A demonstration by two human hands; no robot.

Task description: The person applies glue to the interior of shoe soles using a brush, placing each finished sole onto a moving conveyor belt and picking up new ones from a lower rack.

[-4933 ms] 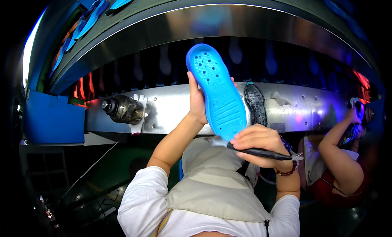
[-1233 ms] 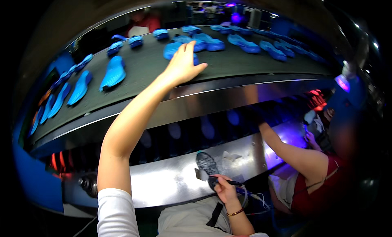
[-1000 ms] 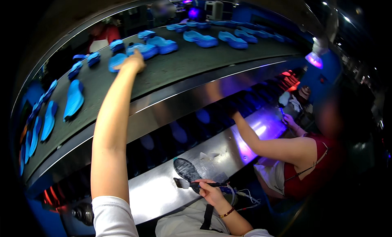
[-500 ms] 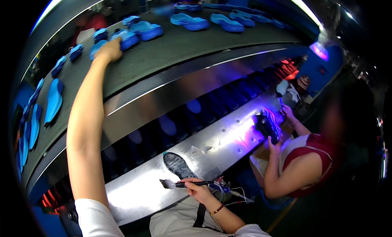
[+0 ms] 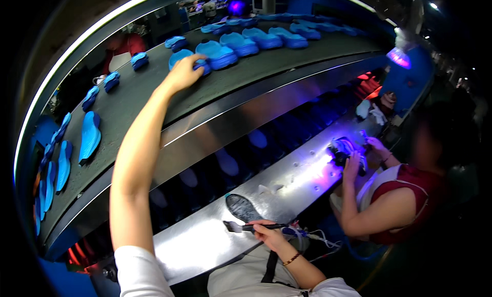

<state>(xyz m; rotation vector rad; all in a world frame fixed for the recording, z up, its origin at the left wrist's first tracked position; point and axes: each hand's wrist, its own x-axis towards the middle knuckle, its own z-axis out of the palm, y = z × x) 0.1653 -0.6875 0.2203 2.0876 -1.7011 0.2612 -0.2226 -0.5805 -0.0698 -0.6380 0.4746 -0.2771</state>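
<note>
My left hand (image 5: 184,72) reaches over the conveyor belt with its fingers bent around the near side of a blue shoe sole (image 5: 180,55). This sole is the leftmost of a close row of blue soles (image 5: 238,44), which lie side by side. At my lap, my right hand (image 5: 269,236) grips a flat brush (image 5: 237,227) by its black handle, bristles pointing left. Just beyond the brush, a dark, mottled sole-shaped piece (image 5: 244,207) lies on the metal bench (image 5: 192,248).
More blue soles (image 5: 90,135) line the curving dark belt (image 5: 154,89). Under the belt's metal edge, dark shoes or soles stand in a shadowed row (image 5: 225,161). To the right, a co-worker (image 5: 392,202) handles a shoe (image 5: 346,152) under purple light. White cables (image 5: 320,237) hang beside my right hand.
My left hand has moved right along the belt, and the soles near it now sit closer together. The view has shifted. My right hand still holds the brush over the bench edge.
</note>
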